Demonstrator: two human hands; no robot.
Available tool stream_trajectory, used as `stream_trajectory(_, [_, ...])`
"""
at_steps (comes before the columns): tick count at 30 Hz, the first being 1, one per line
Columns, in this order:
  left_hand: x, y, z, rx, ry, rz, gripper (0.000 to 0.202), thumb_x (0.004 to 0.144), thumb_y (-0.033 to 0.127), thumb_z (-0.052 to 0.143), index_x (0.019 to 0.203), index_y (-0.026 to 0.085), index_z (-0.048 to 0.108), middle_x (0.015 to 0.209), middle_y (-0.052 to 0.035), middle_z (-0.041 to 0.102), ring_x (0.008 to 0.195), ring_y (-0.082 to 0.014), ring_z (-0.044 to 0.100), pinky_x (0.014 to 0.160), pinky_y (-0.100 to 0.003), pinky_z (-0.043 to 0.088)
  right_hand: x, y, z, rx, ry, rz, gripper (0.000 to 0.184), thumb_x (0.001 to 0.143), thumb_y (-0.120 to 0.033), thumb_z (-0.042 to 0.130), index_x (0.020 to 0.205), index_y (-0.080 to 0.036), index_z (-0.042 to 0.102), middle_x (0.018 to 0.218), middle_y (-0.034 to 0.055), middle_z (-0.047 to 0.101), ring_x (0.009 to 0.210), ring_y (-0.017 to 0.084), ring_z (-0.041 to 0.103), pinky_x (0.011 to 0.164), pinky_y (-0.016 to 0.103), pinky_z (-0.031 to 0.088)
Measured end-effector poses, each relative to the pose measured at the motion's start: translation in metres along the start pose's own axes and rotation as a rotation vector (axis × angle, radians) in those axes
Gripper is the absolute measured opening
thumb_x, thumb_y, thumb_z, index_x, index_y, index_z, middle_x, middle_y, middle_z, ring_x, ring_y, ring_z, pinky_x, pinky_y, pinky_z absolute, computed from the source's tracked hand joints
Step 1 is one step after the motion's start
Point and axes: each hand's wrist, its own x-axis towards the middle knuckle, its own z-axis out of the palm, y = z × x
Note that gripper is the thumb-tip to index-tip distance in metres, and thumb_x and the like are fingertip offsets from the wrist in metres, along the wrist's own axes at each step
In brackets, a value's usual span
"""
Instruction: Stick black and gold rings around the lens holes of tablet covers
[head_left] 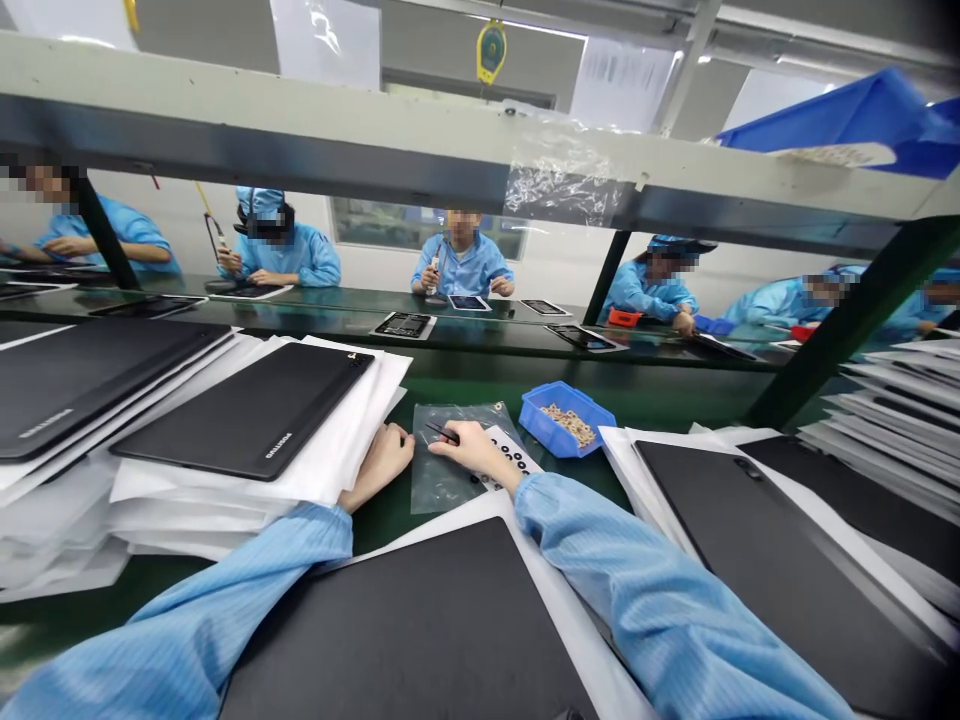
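My right hand is closed on dark tweezers, whose tips point left over a clear plastic bag. Partly under my right wrist lies a white sheet with round black stickers. My left hand rests by the bag's left side, fingers curled in, with nothing visible in them. It is close beside a stack of white sheets topped by a black tablet cover. Nearest to me, below both forearms, a large black panel lies on a white sheet.
Behind the bag stands a blue bin of small tan parts. Black panels on white sheets are stacked to the right, more at far left. A shelf crosses overhead. Beyond it, several co-workers sit along a green line carrying tablets.
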Motion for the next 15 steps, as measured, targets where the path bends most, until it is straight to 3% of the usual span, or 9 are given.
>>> stream_trajectory(5, [0.004, -0.002, 0.004, -0.048, -0.026, -0.028, 0.029, 0.092, 0.035, 0.057, 0.113, 0.015, 0.058, 0.114, -0.0083, 0.06, 0.101, -0.0213, 0.06, 0.086, -0.042, 0.051, -0.002, 0.005, 0.006, 0.032, 0.024, 0.018, 0.018, 0.082, -0.025, 0.062, 0.067, -0.015, 0.06, 0.066, 0.0002, 0.058, 0.066, 0.014, 0.051, 0.059, 0.023, 0.029])
stream_trajectory(11, [0.004, 0.002, 0.002, -0.206, -0.067, 0.007, 0.029, 0.092, 0.035, 0.057, 0.112, 0.014, 0.059, 0.112, -0.0068, 0.061, 0.097, -0.0216, 0.061, 0.083, -0.04, 0.053, 0.0, 0.008, -0.006, 0.105, -0.028, 0.01, 0.023, 0.08, -0.027, 0.062, 0.061, -0.015, 0.058, 0.054, -0.0041, 0.05, 0.057, 0.012, 0.049, 0.054, 0.022, 0.028])
stream_trajectory(15, [0.004, 0.008, 0.006, -0.357, -0.06, 0.068, 0.031, 0.092, 0.034, 0.057, 0.116, 0.014, 0.057, 0.114, -0.0078, 0.06, 0.097, -0.0212, 0.061, 0.082, -0.04, 0.053, 0.01, 0.004, -0.012, 0.133, 0.071, 0.027, 0.02, 0.085, -0.03, 0.054, 0.074, -0.015, 0.061, 0.066, -0.0004, 0.06, 0.065, 0.014, 0.054, 0.06, 0.023, 0.035])
